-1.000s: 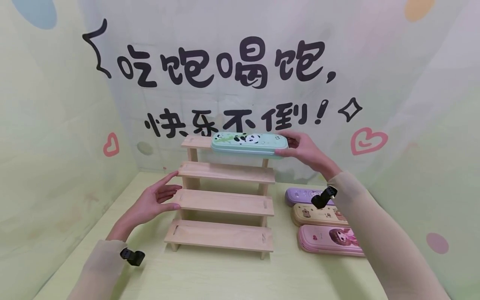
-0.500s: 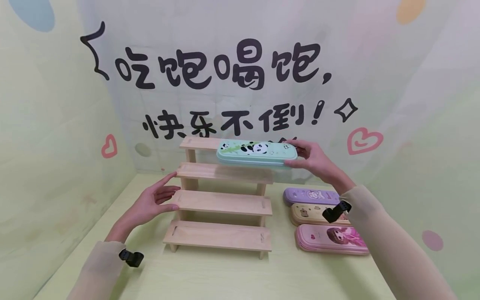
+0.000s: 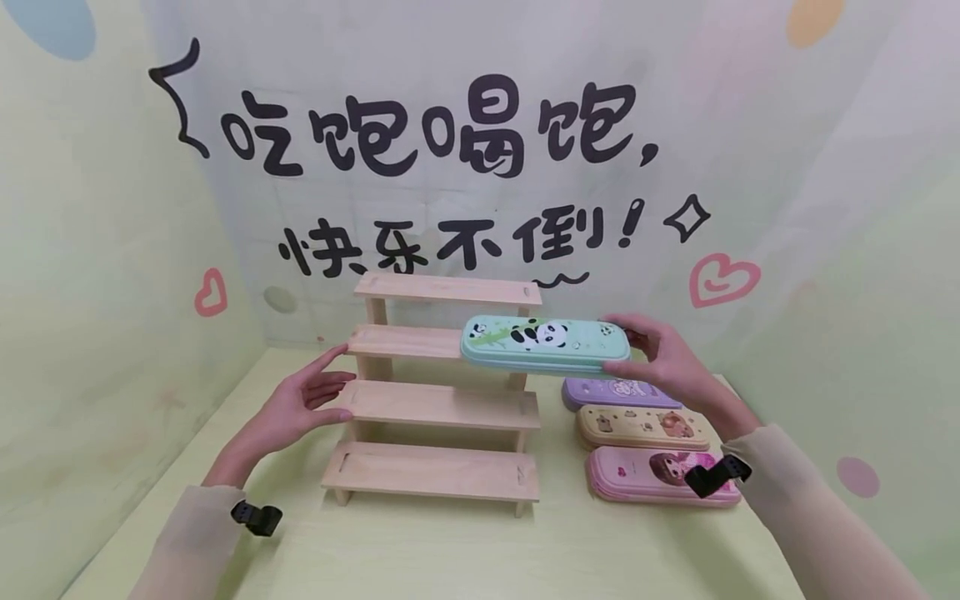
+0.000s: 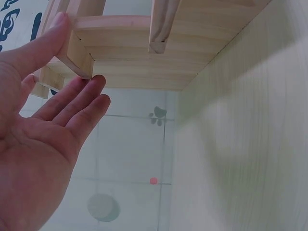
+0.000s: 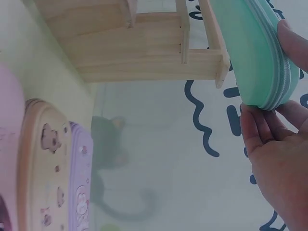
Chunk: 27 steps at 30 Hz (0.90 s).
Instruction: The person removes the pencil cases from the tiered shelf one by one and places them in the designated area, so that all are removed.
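Observation:
A mint-green zippered pencil case (image 3: 543, 342) with a panda print is held up in the air by my right hand (image 3: 663, 362), which grips its right end between thumb and fingers. In the head view the case overlaps the right part of the second-highest shelf. A four-tier wooden stepped rack (image 3: 435, 467) stands on the table, its shelves bare. My left hand (image 3: 296, 408) is at the rack's left side, thumb and forefinger touching the shelf ends, the other fingers loosely bent. The left wrist view shows the fingertips (image 4: 98, 82) right at the wood.
To the rack's right, three more pencil cases lie in a row on the table (image 3: 420, 558): purple (image 3: 581, 392), beige with bears (image 3: 645, 427) and pink with a doll (image 3: 660, 475). A printed cloth wall (image 3: 420, 50) stands behind.
My right hand has brought the pencil case from in front of the top shelf down and to the right, towards me. The left hand stays at the rack's side.

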{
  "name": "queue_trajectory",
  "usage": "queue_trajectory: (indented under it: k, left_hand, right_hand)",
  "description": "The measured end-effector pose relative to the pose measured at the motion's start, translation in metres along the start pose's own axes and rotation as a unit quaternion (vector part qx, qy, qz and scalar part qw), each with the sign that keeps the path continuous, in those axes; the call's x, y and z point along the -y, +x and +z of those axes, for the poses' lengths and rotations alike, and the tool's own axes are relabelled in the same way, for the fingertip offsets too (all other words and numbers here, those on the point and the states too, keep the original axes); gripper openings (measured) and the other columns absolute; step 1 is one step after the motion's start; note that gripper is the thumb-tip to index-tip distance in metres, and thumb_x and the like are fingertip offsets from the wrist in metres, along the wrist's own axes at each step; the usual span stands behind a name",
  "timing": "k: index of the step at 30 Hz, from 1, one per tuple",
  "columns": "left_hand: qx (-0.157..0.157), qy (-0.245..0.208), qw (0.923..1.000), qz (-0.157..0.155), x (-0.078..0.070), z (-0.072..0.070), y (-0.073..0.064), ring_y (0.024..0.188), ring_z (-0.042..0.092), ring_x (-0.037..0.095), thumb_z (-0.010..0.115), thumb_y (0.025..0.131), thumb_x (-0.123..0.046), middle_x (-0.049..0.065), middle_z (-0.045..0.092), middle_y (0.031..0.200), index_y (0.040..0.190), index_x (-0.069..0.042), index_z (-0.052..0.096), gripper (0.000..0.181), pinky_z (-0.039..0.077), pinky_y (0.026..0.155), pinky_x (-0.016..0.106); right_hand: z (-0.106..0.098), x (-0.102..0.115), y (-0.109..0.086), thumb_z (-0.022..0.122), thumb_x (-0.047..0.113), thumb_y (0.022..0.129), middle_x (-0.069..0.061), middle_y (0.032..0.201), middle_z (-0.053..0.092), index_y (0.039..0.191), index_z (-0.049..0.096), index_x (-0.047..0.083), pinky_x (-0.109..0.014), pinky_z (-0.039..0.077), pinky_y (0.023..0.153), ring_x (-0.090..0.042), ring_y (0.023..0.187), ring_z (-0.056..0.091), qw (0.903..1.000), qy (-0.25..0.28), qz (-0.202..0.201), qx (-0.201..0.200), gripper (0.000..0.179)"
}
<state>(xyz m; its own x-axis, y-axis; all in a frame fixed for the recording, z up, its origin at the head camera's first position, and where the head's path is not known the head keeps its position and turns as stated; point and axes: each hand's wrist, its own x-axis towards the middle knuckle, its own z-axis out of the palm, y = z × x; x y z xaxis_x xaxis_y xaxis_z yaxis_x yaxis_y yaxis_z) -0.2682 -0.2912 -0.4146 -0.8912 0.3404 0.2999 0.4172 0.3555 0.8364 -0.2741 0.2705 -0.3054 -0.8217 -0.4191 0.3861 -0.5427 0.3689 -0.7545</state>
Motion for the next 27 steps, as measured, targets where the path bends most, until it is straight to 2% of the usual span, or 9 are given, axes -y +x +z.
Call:
queue_trajectory:
  k: [7,12,14,18,21,23,27]
  left_hand:
    - [0.001,-0.002,1.0000,-0.002,-0.003,0.000,0.000,0.135,0.056,0.043,0.088,0.088,-0.012,0.025,0.056,0.149,0.169,-0.031,0.028,0.103,0.045,0.111,0.053]
    - [0.002,-0.008,1.0000,-0.001,-0.002,0.000,0.000,0.136,0.055,0.044,0.088,0.088,-0.011,0.027,0.055,0.149,0.168,-0.031,0.028,0.102,0.050,0.109,0.029]
    - [0.003,-0.010,0.9999,0.001,-0.001,0.000,0.000,0.136,0.055,0.044,0.087,0.088,-0.010,0.028,0.054,0.149,0.168,-0.031,0.028,0.102,0.050,0.108,0.026]
    - [0.003,-0.003,1.0000,0.003,-0.001,0.000,0.000,0.135,0.055,0.044,0.087,0.088,-0.010,0.027,0.055,0.149,0.168,-0.031,0.028,0.102,0.048,0.111,0.043]
    - [0.004,0.002,1.0000,0.003,-0.001,-0.001,0.001,0.135,0.056,0.044,0.087,0.088,-0.011,0.026,0.055,0.148,0.169,-0.031,0.028,0.102,0.046,0.110,0.052]
    - [0.004,0.003,1.0000,0.001,0.000,-0.001,0.001,0.135,0.056,0.044,0.088,0.088,-0.012,0.026,0.055,0.149,0.169,-0.031,0.028,0.102,0.046,0.110,0.052]
    - [0.001,0.001,1.0000,-0.002,0.000,-0.001,0.002,0.135,0.056,0.045,0.088,0.088,-0.011,0.027,0.055,0.148,0.169,-0.031,0.028,0.102,0.049,0.110,0.044]
  right_hand:
    - [-0.006,-0.005,-0.030,0.081,0.000,0.089,-0.013,0.133,0.059,0.145,0.058,0.000,-0.016,0.053,0.091,-0.021,0.109,0.059,0.9998,-0.019,0.002,-0.008,0.060]
    - [-0.009,-0.008,-0.053,0.081,-0.002,0.089,-0.013,0.131,0.060,0.145,0.058,0.001,-0.018,0.056,0.087,-0.019,0.107,0.060,0.9996,-0.026,0.004,-0.005,0.061]
    - [-0.010,-0.011,-0.063,0.082,-0.004,0.088,-0.013,0.130,0.061,0.145,0.058,0.000,-0.016,0.055,0.089,-0.018,0.106,0.061,0.9996,-0.026,-0.002,-0.006,0.062]
    - [-0.013,-0.019,-0.081,0.081,-0.009,0.085,-0.010,0.130,0.063,0.144,0.058,-0.004,-0.013,0.051,0.094,-0.015,0.107,0.062,0.9995,-0.025,-0.019,-0.008,0.064]
    - [-0.016,-0.023,-0.095,0.080,-0.011,0.084,-0.006,0.132,0.062,0.144,0.056,-0.007,-0.012,0.051,0.092,-0.012,0.109,0.061,0.9995,-0.024,-0.019,-0.007,0.065]
    - [-0.018,-0.026,-0.105,0.080,-0.013,0.084,-0.002,0.133,0.061,0.144,0.055,-0.008,-0.012,0.051,0.091,-0.011,0.110,0.061,0.9997,-0.021,-0.014,-0.006,0.066]
    - [-0.021,-0.029,-0.122,0.080,-0.014,0.083,-0.003,0.133,0.062,0.145,0.054,-0.009,-0.012,0.050,0.092,-0.010,0.112,0.061,0.9997,-0.020,-0.011,-0.003,0.067]
